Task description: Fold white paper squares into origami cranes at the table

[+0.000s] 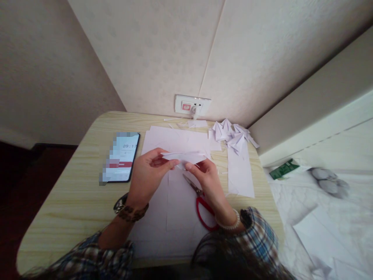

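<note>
A small folded piece of white paper (184, 157) is held up between both hands, over the sheets on the table. My left hand (150, 171) pinches its left end between thumb and fingers. At the right end, my right hand (207, 179) grips it the same way, thumb toward me. Under and beside my right hand lie scissors (201, 209) with red handles, blades pointing away to the left. Large white paper sheets (154, 217) lie flat beneath both hands. The fingertips behind the folded paper are partly hidden.
A phone (124, 155) showing a timer lies left on the wooden table (67, 194). Folded paper pieces (230, 134) cluster at the back right, by a paper strip (240, 171). A wall socket (192, 105) holds a plug. Right of the table, a white surface holds a green box (284, 169) and papers (323, 233).
</note>
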Demonstrator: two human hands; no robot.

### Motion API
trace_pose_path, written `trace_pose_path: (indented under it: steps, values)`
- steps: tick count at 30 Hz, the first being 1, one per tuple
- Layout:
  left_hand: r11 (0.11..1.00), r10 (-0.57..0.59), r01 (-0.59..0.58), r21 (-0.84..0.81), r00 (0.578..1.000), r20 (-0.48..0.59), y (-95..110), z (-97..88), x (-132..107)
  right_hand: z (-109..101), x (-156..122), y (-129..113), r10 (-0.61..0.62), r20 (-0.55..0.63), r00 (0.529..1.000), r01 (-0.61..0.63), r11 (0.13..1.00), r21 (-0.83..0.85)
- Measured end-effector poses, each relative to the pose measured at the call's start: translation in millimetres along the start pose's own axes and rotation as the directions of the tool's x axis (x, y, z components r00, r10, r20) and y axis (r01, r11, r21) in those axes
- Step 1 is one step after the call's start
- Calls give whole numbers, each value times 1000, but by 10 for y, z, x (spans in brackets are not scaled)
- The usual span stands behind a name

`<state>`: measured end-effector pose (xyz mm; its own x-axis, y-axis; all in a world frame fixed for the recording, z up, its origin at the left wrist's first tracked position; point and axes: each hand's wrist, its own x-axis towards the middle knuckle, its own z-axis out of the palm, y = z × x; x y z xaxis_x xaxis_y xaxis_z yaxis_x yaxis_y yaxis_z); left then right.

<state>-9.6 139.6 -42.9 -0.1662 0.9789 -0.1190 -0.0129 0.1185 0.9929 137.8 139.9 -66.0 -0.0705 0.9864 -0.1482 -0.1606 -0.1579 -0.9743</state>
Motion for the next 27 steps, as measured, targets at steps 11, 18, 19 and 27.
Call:
trace_pose_path:
  steps: [11, 18, 19, 27]
  values:
    - [993, -83, 95, -64, 982, 171, -45, 55, 15, -29, -4, 37, -70, -196, 978, 45, 991, -129]
    - [995, -100, 95, 35, 972, 213, -62, 34, 25, -7, -15, -14, -84, -97, 992, 83, 996, -16]
    - [995, -93, 84, 54, 973, 210, -60, 31, 22, -10, -20, -30, -109, -99, 989, 108, 994, -17]
    - [1000, -21, 18, 20, 986, 167, -46, 62, -7, -64, -46, -97, -241, -175, 955, 227, 969, -98]
